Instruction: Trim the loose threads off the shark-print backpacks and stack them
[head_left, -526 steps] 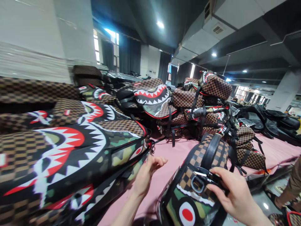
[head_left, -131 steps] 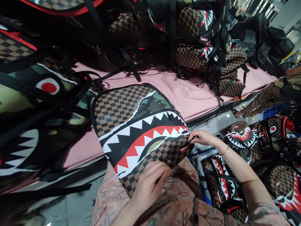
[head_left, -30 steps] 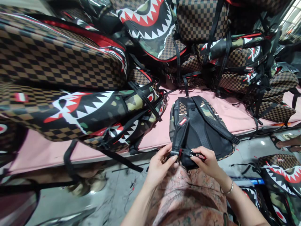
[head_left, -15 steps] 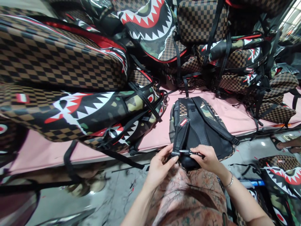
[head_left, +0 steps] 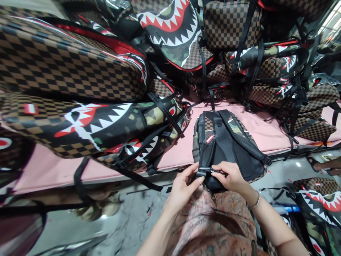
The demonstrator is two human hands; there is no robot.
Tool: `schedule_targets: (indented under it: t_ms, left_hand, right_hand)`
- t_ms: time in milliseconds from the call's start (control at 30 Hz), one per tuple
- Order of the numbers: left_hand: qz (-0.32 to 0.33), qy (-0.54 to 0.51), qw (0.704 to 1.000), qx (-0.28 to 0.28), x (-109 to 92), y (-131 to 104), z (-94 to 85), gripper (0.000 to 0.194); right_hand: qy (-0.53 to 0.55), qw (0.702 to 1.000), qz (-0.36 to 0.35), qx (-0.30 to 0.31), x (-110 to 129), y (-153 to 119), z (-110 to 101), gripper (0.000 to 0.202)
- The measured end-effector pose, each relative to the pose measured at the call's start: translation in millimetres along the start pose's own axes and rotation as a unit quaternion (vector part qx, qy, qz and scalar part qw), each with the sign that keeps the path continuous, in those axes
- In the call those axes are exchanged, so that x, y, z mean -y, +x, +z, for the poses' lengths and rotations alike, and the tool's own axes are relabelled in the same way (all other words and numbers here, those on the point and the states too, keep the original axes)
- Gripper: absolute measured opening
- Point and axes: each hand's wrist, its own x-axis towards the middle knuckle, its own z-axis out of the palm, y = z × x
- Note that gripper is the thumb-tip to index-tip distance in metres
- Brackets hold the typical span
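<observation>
A black-backed backpack [head_left: 226, 142] with checkered and camouflage sides lies straps-up before me on a pink surface. Near the lower end of its left shoulder strap [head_left: 204, 156], my left hand [head_left: 185, 183] pinches the strap between thumb and fingers. My right hand [head_left: 230, 176] is closed around a small black-handled tool [head_left: 213, 170] with a slim silver pointed blade. The blade lies across the strap end, close to my left fingertips. Whether it touches the strap I cannot tell, and most of the handle is hidden by my fingers. A small red-and-white tag [head_left: 210, 139] sits on the strap.
Large checkered bags with shark-mouth prints [head_left: 101, 121] are stacked at the left on the pink table [head_left: 170, 153]. More backpacks [head_left: 231, 25] pile up behind and to the right. Another shark-print bag [head_left: 319, 199] is low at right. Someone's foot [head_left: 317, 164] shows at the right.
The tool's blade has moved slightly left and up, further across the strap. My left hand keeps its pinch. The whole view has shifted a little.
</observation>
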Motion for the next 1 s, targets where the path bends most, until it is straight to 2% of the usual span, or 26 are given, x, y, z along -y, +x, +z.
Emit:
schedule_targets:
  t_ms: [67, 167, 233, 300, 367, 467, 533, 600, 700, 800, 900, 1000]
  left_hand:
    - [-0.012, -0.022, 1.0, -0.006, -0.6, 0.1, 0.1, 0.053]
    - [-0.026, -0.061, 0.997, -0.026, 0.7, 0.3, 1.0, 0.057]
    - [-0.027, -0.074, 0.996, -0.033, 3.9, 0.7, 2.7, 0.057]
    - [-0.017, -0.059, 0.998, -0.03, 8.7, 0.9, 5.5, 0.055]
    - [0.018, 0.006, 0.999, -0.046, 14.1, 0.9, 8.4, 0.061]
    - [0.097, 0.148, 0.974, -0.145, 19.7, 0.2, 10.5, 0.074]
    - [0.133, 0.2, 0.949, -0.203, 20.5, -0.2, 9.4, 0.062]
    - [0.143, 0.198, 0.944, -0.222, 18.8, 0.2, 6.5, 0.046]
    - [0.1, 0.111, 0.966, -0.21, 14.0, 2.5, 0.9, 0.037]
    - [0.002, -0.042, 0.985, -0.168, 10.2, 5.6, -3.3, 0.031]
    - [-0.087, -0.178, 0.971, -0.136, 9.0, 6.8, -4.9, 0.027]
    - [-0.141, -0.252, 0.949, -0.125, 9.1, 6.6, -5.0, 0.022]
  right_hand:
    - [0.072, 0.994, 0.071, -0.047, -1.5, 0.7, 2.8, 0.018]
    - [0.219, 0.953, 0.184, -0.102, -5.5, 9.5, 11.1, 0.027]
    - [0.301, 0.922, 0.23, -0.083, -7.0, 20.5, 18.8, 0.033]
    - [0.336, 0.906, 0.252, -0.048, -5.8, 33.7, 26.5, 0.035]
    - [0.308, 0.916, 0.25, -0.056, -1.7, 47.2, 32.8, 0.035]
    - [0.174, 0.953, 0.226, -0.103, 8.3, 65.6, 37.7, 0.028]
    - [0.081, 0.968, 0.215, -0.097, 15.6, 75.3, 38.1, 0.024]
    - [0.036, 0.976, 0.206, -0.068, 21.6, 81.5, 36.9, 0.023]
    - [0.041, 0.985, 0.168, -0.018, 24.1, 81.6, 33.0, 0.019]
    - [0.043, 0.989, 0.139, -0.027, 14.7, 69.8, 28.8, 0.019]
    - [0.009, 0.991, 0.118, -0.069, -4.1, 50.8, 26.8, 0.018]
    - [-0.038, 0.993, 0.051, -0.096, -21.6, 31.6, 27.2, 0.013]
